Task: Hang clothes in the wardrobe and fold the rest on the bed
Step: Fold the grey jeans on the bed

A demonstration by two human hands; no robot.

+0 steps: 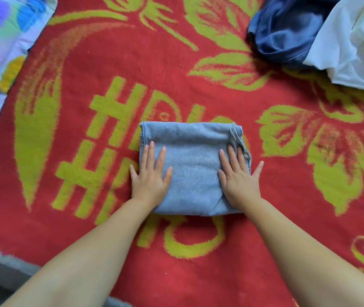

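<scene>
Head view looks down at a red blanket (176, 63) with big yellow-green leaves and letters on it. It covers the bed.

Near the middle of the blanket lies a grey cloth (193, 167). It is folded into a neat block. One loose bit of cloth sticks up at its far right corner.

Both hands lie flat on the grey cloth. The left hand (151, 178) sits on the left side of it, with the little finger off the edge and on the blanket. The right hand (238, 176) sits on the right side of it, and its little finger also reaches out over the blanket. The grip of each hand is wide, with fingers straight and spread. They hold nothing and only press down on the cloth. Both bare arms reach in from the near edge of the blanket.

Far from the grey cloth, at the far right corner of the blanket, sits a pile of clothes. A dark blue one (285, 29) is bunched up there. A white one (353, 41) lies just beside it, touching it.

Off the far left edge of the blanket lies a pillow (1, 41) with blue, purple and yellow flowers.
</scene>
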